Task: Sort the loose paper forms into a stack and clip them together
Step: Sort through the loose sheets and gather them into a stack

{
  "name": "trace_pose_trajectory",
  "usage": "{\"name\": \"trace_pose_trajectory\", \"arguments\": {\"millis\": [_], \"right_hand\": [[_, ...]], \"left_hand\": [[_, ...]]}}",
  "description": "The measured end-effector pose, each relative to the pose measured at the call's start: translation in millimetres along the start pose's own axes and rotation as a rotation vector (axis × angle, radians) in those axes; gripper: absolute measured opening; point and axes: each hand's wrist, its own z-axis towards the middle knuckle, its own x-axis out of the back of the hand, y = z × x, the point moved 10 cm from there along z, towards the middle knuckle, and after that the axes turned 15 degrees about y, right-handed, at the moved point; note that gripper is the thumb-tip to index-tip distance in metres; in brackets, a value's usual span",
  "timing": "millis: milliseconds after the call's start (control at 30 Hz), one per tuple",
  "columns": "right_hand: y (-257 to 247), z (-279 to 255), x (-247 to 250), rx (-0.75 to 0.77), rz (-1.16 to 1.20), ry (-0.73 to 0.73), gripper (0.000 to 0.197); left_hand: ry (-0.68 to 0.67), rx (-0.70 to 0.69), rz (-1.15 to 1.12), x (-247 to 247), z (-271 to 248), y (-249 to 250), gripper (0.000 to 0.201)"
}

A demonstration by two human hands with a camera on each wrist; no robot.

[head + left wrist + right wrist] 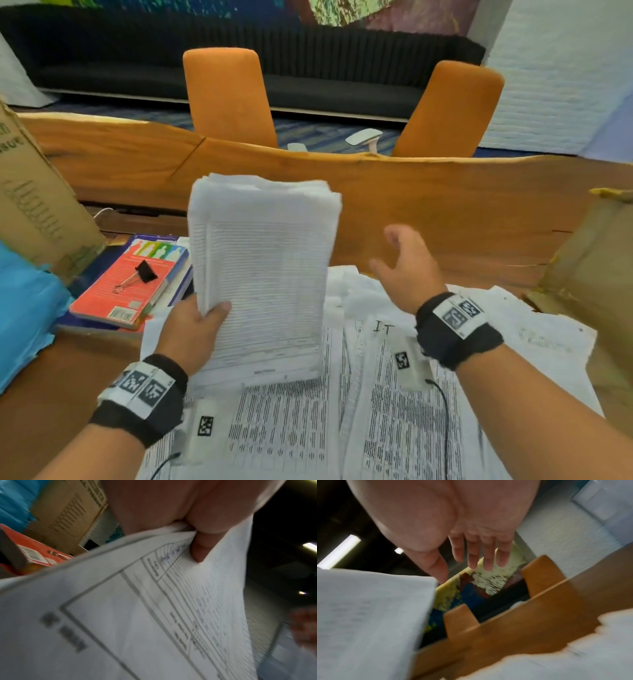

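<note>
A thick stack of printed forms (pixel 263 274) stands tilted upright above the table, gripped at its lower left edge by my left hand (pixel 202 322). The thumb (pixel 200 550) presses on the top sheet (pixel 154 615) in the left wrist view. To the right of the stack my right hand (pixel 407 267) hovers with fingers (pixel 479 555) spread and straight, holding nothing; the stack's edge (pixel 373 615) shows beside it. More loose printed sheets (pixel 376 411) lie spread on the table under both hands. A black binder clip (pixel 142 274) rests on a red book (pixel 126 284) at the left.
A cardboard box (pixel 30 202) and blue plastic (pixel 24 315) crowd the left side; another cardboard box (pixel 596 253) sits at the right. Two orange chairs (pixel 229 96) stand behind the wooden table (pixel 445 205). Thin black cables (pixel 445 411) run over the sheets.
</note>
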Motion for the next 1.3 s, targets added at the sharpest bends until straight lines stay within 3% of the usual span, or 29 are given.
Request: {"name": "trace_pose_trajectory", "arguments": {"millis": [67, 167, 233, 333, 467, 567, 667, 733, 833, 967, 1067, 1200, 1300], "right_hand": [[63, -25, -28, -0.104, -0.241, -0.221, 0.057], [138, -74, -58, -0.231, -0.478, -0.493, 0.073], [162, -94, -66, -0.206, -0.578, -0.531, 0.074], [175, -104, -66, -0.163, -0.592, -0.440, 0.074], [148, -96, -53, 0.029, -0.573, -0.274, 0.036], [123, -91, -46, 0.079, -0.515, -0.282, 0.003], [92, -87, -45, 0.151, -0.466, -0.356, 0.021], [59, -80, -41, 0.221, -0.393, -0.341, 0.017], [14, -68, -49, 0.176, -0.208, -0.402, 0.012], [-38, -56, -103, 0.216, -0.197, -0.504, 0.003], [-40, -55, -162, 0.170, -0.246, -0.543, 0.009], [-6, -89, -216, 0.236, -0.569, -0.691, 0.046], [-12, -92, -210, 0.390, -0.652, -0.578, 0.033]], "left_hand": [[0.052, 0.033, -0.011, 16, 6, -11, 0.031], [0.121, 0.100, -0.062, 37, 14, -23, 0.030], [0.150, 0.120, -0.093, 48, 18, -26, 0.032], [0.186, 0.133, -0.112, 60, 22, -28, 0.034], [0.208, 0.163, -0.127, 71, 19, -33, 0.035], [0.221, 0.172, -0.146, 78, 18, -36, 0.035], [0.241, 0.171, -0.154, 88, 24, -42, 0.035], [0.261, 0.167, -0.155, 95, 30, -47, 0.035], [0.273, 0.171, -0.155, 101, 36, -53, 0.035], [0.279, 0.175, -0.157, 109, 43, -59, 0.036], [0.284, 0.180, -0.153, 113, 48, -63, 0.037], [0.319, 0.181, -0.139, 126, 51, -68, 0.039], [0.341, 0.189, -0.130, 139, 52, -70, 0.038]]}}
